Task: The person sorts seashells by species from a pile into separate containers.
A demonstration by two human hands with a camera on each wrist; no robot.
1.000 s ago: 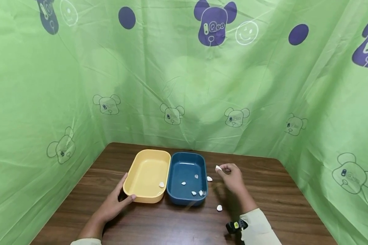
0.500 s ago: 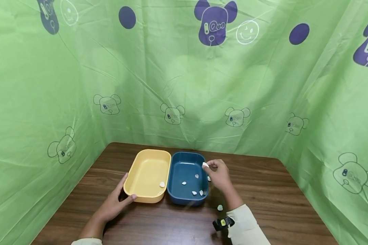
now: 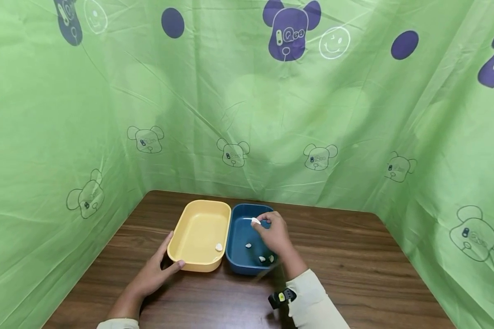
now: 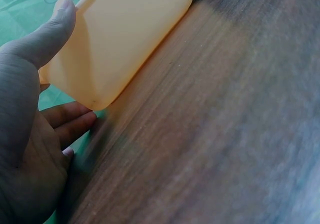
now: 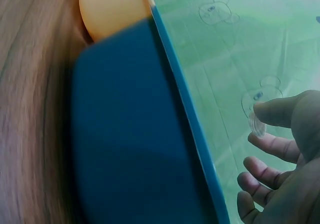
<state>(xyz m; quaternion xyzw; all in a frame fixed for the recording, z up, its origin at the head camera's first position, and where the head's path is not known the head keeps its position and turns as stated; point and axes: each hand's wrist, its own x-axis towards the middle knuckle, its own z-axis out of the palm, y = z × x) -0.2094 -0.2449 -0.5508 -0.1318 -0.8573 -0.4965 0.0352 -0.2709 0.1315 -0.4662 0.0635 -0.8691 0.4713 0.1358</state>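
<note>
My right hand [image 3: 275, 234] is over the blue tray [image 3: 240, 270], pinching a small white seashell [image 3: 255, 221] between thumb and fingertips. Ridges show on this seashell [image 5: 257, 125] in the right wrist view. Several shells lie in the blue tray, one of them a small white shell [image 3: 248, 246] near its middle. Beside it stands the yellow tray [image 3: 195, 267], with a single shell [image 3: 218, 247] at its near right corner. My left hand [image 3: 151, 273] holds that tray's near left corner, thumb on the front wall [image 4: 125, 39] and fingers along the left side.
Both trays stand side by side on a dark wooden table [image 3: 346, 256]. A green printed curtain [image 3: 271, 109] encloses the table's back and sides. My right forearm, with a black strapped device [image 3: 281, 298] at the wrist, covers part of the table right of the blue tray.
My right hand has carried the pinched seashell leftward from beside the blue tray to above it. The arm now hides shells on the table. The left hand stays at the yellow tray.
</note>
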